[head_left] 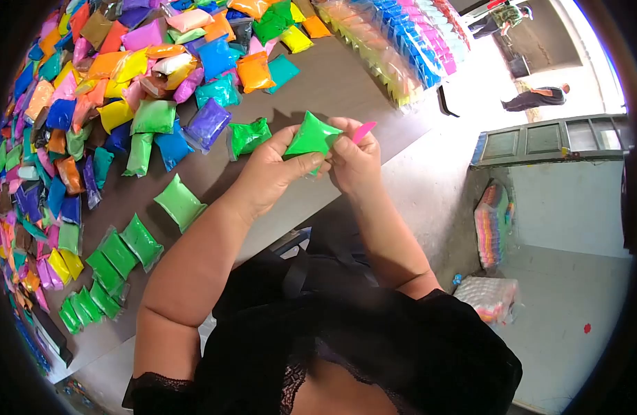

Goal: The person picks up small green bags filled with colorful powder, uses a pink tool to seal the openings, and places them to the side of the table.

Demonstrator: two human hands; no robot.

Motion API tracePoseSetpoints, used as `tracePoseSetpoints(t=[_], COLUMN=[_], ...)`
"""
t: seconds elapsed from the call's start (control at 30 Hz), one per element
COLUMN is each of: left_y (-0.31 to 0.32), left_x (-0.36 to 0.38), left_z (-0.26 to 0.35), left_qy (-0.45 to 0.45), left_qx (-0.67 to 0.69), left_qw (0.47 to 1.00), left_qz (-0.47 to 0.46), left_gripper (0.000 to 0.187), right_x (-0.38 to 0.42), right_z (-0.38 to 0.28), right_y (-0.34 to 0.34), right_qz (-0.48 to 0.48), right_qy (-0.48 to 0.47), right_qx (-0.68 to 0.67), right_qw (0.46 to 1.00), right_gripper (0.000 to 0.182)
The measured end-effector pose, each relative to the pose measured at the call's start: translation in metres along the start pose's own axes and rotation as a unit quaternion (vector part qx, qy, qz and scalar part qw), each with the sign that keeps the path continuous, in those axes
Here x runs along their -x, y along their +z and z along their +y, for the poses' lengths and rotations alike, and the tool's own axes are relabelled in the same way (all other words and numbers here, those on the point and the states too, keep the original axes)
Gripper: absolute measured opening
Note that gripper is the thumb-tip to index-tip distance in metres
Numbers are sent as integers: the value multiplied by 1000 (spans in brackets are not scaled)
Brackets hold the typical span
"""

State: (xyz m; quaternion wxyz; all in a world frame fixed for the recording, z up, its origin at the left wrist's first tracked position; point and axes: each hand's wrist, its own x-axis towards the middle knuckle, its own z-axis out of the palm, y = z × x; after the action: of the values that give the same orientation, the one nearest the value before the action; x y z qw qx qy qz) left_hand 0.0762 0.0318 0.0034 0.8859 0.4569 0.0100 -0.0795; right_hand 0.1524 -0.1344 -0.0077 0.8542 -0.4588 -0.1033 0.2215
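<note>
Between my two hands is a bright green plastic packet (313, 135), soft and pillow-shaped. My left hand (273, 169) pinches its left and lower edge. My right hand (355, 155) grips its right side, and a small pink tool with a pointed end (364, 131) sticks out from the same fingers; the rest of that tool is hidden. Just left of my left hand lies another green packet (249, 136). A lighter green packet (179, 202) rests on the table near my left forearm, with several green packets (111, 263) in rows beyond it.
A large heap of packets in many colours (145, 69) covers the left and far side of the brown table (332, 76). Clear bags of stacked coloured pieces (401, 41) stand at its far right. More bagged stacks (493, 225) sit on the floor. Two people (536, 98) are in the background.
</note>
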Motion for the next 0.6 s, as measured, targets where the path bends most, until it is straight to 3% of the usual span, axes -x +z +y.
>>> tracePoseSetpoints(t=[0.07, 0.3, 0.6], left_y=[0, -1, 6], left_x=[0, 6, 6], left_z=[-1, 4, 4], left_qy=[-28, -67, -46], left_qx=[58, 121, 33], left_qw=[998, 990, 998], left_qz=[-1, -32, -7], left_gripper=[37, 35, 32], right_x=[-4, -4, -8], right_z=[0, -3, -8], right_y=[-3, -5, -8], right_qz=[-24, -46, -49], right_qy=[-44, -43, -19], right_qx=[-22, -37, -21], right_qw=[999, 997, 998], right_gripper=[30, 18, 9])
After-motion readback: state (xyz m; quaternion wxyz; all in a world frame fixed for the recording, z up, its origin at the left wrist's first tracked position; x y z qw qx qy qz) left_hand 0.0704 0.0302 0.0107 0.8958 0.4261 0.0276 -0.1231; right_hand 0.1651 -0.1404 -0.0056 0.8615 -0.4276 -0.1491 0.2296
